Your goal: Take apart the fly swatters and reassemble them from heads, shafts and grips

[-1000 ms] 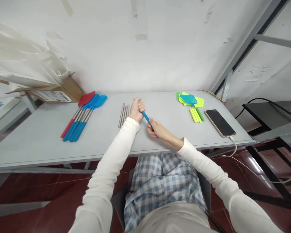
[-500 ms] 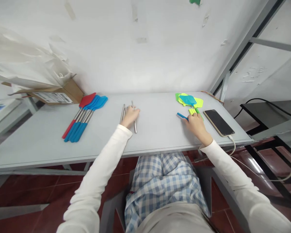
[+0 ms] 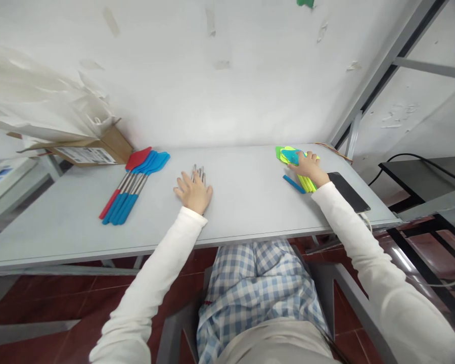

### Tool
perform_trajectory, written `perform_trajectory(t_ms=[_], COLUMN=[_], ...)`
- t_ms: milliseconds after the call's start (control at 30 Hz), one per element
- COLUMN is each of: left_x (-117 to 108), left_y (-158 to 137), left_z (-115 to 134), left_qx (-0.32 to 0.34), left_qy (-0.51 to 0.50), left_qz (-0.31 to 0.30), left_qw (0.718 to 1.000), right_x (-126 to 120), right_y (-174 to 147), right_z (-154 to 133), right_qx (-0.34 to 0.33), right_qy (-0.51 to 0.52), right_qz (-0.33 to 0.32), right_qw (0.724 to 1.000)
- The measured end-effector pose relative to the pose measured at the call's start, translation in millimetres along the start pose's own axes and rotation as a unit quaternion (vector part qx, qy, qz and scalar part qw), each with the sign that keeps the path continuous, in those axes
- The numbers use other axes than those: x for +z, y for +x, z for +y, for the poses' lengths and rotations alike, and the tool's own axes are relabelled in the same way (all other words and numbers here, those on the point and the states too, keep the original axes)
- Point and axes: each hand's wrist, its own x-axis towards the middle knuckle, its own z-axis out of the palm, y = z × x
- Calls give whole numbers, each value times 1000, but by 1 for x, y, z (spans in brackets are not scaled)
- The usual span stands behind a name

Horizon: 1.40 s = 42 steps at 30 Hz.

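My left hand (image 3: 194, 193) lies palm down with fingers spread over several thin metal rods (image 3: 199, 172); their tips show beyond the fingers and the rest is hidden. On the right, my right hand (image 3: 308, 168) rests on a pile of flat swatter heads, its fingers apart. A blue swatter head (image 3: 290, 155) on top touches the fingers, with yellow-green and green heads (image 3: 278, 151) beneath. Below that hand, yellow handles (image 3: 307, 185) lie side by side, partly covered by the wrist. A loose blue handle (image 3: 294, 184) lies just left of them.
Assembled swatters with blue handles (image 3: 125, 208) and a red head (image 3: 138, 158) lie at the left. A cardboard box (image 3: 114, 144) stands behind them. A phone (image 3: 349, 193) with a white cable lies right of my right wrist. The grey table (image 3: 246, 202) meets the wall.
My left hand has let the separate rod join the others and flattened over them with fingers spread. The right hand has left the blue handle and moved up onto the swatter heads.
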Motion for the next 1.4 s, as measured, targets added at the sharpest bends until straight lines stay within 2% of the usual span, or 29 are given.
perform_trajectory(t_ms=[100, 167, 333, 400, 533, 633, 700, 800, 900, 1100, 1400], left_x=[-6, -7, -7, -4, 7, 14, 17, 16, 14, 14, 12], left_y=[7, 11, 23, 28, 32, 32, 31, 29, 28, 27, 24], left_z=[-12, -19, -25, -26, -32, -37, -38, -37, -34, -33, -30], left_qx=[-20, -8, 3, 1, 6, 16, 25, 34, 34, 35, 22], left_qy=[25, 46, 79, 74, 48, 33, 33, 39, 42, 47, 54], left_qz=[-30, -32, -26, -22, 13, 42, 53, 58, 58, 58, 41], left_qw=[999, 998, 997, 997, 999, 998, 998, 997, 997, 997, 997], right_x=[2, 5, 9, 3, -16, -19, -10, 11, 31, 46, 34], right_y=[28, 35, 31, 33, 41, 41, 36, 29, 25, 21, 16], right_z=[6, 9, 15, 20, 21, -6, -35, -75, -93, -92, -74], right_qx=[32, 37, 17, 11, -9, -92, -157, -234, -272, -241, -189], right_qy=[22, 43, 68, 88, 175, 168, 117, 18, -41, -71, -49], right_qz=[-57, -40, 56, 117, 281, 328, 304, 219, 160, 80, 78], right_qw=[998, 998, 996, 989, 944, 925, 932, 947, 948, 965, 978])
